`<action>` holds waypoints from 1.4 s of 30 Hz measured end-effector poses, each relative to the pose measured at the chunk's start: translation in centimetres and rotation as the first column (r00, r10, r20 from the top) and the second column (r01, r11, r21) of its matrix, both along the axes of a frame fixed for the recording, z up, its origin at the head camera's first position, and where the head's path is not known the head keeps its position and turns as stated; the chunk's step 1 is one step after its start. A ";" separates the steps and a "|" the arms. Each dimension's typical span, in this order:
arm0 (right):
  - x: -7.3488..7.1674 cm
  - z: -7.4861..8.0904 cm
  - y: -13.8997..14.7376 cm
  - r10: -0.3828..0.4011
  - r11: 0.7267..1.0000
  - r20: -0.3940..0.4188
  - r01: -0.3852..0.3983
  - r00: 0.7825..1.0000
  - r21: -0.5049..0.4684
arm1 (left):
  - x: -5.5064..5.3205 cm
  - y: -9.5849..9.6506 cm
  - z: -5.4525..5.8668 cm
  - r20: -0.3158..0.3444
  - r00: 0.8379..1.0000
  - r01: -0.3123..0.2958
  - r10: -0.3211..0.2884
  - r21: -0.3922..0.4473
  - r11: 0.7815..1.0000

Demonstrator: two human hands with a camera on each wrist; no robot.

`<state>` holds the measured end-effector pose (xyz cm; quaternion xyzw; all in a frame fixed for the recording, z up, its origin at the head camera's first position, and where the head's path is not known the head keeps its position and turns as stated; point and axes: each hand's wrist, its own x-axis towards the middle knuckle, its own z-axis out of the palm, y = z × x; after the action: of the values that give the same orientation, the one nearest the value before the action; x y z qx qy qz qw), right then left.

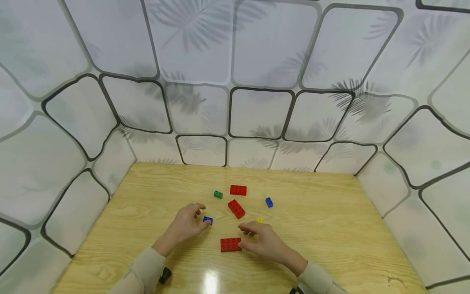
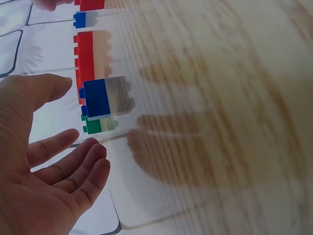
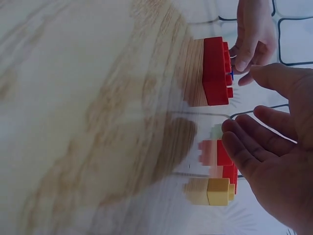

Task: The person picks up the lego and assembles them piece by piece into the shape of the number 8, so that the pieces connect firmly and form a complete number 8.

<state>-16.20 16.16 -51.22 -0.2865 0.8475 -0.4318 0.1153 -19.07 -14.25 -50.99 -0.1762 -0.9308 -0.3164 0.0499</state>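
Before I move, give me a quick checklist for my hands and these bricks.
1. Left hand empty: ok.
2. Right hand empty: ok.
3. Nearest red brick studs up: ok.
4. Blue brick by the left hand gripped: not ok, the fingers stand apart from it.
5. Yellow brick clear in the head view: not ok, the right hand seems to hide part.
6. Brick undersides undamaged: cannot tell.

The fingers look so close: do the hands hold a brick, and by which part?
Nothing is held: the left hand is open near a blue brick, the right hand open near a red brick.
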 end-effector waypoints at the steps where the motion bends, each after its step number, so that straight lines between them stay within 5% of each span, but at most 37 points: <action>1: 0.0 -0.1 0.0 0.003 1.000 0.003 -0.003 1.000 0.000 | 0.0 0.0 0.0 0.006 1.000 0.000 0.000 -0.002 1.000; 25: -0.2 -0.5 -0.4 0.042 0.992 0.024 -0.045 0.999 0.115 | -0.2 0.7 -1.6 -0.033 0.999 -0.010 0.010 0.001 1.000; 42: -0.3 -0.7 -0.6 0.036 0.987 0.008 -0.036 0.999 0.156 | -0.3 1.0 -1.8 0.003 0.999 -0.048 0.048 -0.017 0.999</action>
<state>-16.46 15.59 -51.94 -0.2908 0.8731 -0.3626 0.1472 -19.41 -13.21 -52.83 -0.1538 -0.9374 -0.3077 0.0544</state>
